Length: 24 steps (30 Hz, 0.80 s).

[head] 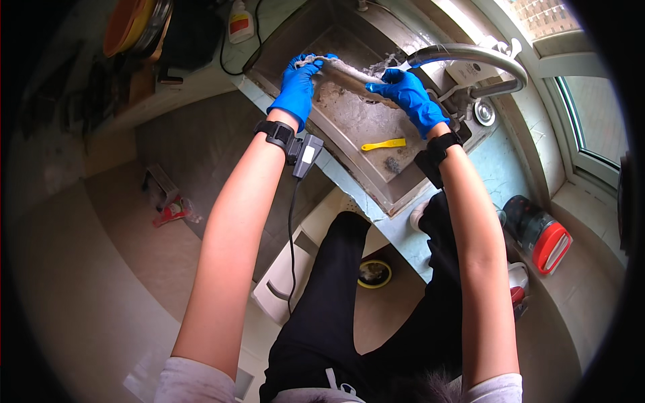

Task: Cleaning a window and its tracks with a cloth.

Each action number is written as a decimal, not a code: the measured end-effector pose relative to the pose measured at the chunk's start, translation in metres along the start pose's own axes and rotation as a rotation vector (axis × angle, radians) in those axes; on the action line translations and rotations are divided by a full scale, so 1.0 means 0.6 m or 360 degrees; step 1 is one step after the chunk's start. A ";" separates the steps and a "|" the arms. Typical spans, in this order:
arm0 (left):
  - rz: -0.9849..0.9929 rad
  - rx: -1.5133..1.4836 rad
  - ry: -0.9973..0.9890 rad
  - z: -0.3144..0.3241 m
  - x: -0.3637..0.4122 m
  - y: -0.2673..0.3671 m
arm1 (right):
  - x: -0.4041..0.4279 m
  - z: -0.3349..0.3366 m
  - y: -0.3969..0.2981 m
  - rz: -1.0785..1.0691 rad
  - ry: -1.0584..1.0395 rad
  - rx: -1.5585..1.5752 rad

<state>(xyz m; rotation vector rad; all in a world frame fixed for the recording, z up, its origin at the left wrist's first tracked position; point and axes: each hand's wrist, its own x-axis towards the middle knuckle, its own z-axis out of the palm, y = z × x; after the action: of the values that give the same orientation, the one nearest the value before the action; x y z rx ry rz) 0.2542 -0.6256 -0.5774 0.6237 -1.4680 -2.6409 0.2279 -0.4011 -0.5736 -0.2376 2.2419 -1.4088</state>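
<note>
Both my hands wear blue rubber gloves and are raised over a stained stainless-steel sink. My left hand grips one end of a wet, greyish-white cloth. At its other end, my right hand pinches the cloth beside the faucet's spout. The cloth hangs stretched and bunched between them. Below, on the sink floor, lie a yellow plastic scraper and a small dark scouring pad, neither touched by a hand.
A curved metal faucet arches over the sink from the right. A white bottle stands on the counter at upper left. A red-lidded container lies by the window sill. Below are an open white cabinet door and a yellow-rimmed bowl.
</note>
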 end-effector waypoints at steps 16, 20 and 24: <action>-0.0013 0.0155 -0.0191 0.153 -0.042 -0.069 | -0.003 -0.050 0.090 -0.0164 0.0243 0.1077; -0.0017 0.0522 -0.0117 0.146 -0.026 -0.082 | 0.002 -0.018 0.036 -0.0497 0.0176 0.0500; -0.0434 -0.0113 -0.0352 0.162 -0.022 -0.099 | -0.015 -0.027 0.018 0.0043 0.0017 0.1079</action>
<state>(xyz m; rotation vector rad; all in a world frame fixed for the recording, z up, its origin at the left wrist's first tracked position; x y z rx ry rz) 0.2387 -0.5120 -0.5772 0.5789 -1.4222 -3.0443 0.2290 -0.3797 -0.5744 0.0309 1.6371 -2.0479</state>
